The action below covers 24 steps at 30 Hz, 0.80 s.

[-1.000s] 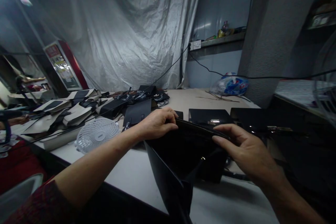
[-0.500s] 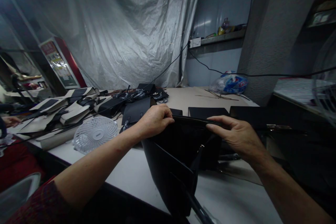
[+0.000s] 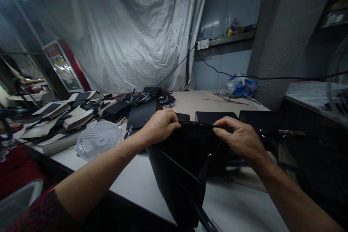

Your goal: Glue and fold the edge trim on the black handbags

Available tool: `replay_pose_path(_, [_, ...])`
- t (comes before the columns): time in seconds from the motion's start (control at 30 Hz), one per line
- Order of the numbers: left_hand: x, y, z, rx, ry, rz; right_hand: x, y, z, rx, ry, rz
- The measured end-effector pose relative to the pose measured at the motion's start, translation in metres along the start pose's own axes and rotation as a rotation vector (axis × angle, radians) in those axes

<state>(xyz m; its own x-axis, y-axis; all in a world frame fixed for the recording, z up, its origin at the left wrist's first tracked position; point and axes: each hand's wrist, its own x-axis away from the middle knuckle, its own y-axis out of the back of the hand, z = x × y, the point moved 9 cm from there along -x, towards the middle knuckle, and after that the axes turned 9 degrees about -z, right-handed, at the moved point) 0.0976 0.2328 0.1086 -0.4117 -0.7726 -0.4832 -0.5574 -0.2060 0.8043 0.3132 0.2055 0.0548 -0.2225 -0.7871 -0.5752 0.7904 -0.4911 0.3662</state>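
A black handbag (image 3: pixel 174 174) stands on the white tabletop in front of me, its mouth gaping toward me. My left hand (image 3: pixel 161 125) pinches the far rim of the bag near its left end. On the same rim, farther right, my right hand (image 3: pixel 239 136) grips the edge between thumb and fingers. A dark strap or handle (image 3: pixel 205 219) hangs off the near side of the bag. Inside, it is too dark to make out details. A small shiny metal piece (image 3: pixel 209 156) shows at the bag's right side.
A white round fan guard (image 3: pixel 100 140) lies left of the bag. Beige-and-black bags (image 3: pixel 78 116) are piled at far left, black bags (image 3: pixel 141 114) behind. More black bags (image 3: pixel 258 121) lie at right. A thin cable (image 3: pixel 285 78) crosses at the back. Another person's hand (image 3: pixel 13 127) shows at the far left edge.
My right hand has shifted slightly along the rim, its fingers more curled. My left hand keeps its hold. The other person's hand at far left has become more hidden.
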Motion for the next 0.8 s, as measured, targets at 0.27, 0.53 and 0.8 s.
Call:
replay_pose_path(0.27, [0.002,0.002,0.008,-0.045,0.047,-0.023,-0.008,-0.016,0.018,0.009,0.093,0.129])
replay_pose_path(0.53, [0.002,0.003,0.013,-0.076,0.084,-0.016,-0.018,-0.027,0.022,0.117,0.104,0.181])
replay_pose_path(0.8, [0.004,0.004,0.016,-0.098,0.098,-0.030,-0.027,-0.046,0.039,0.298,0.085,0.348])
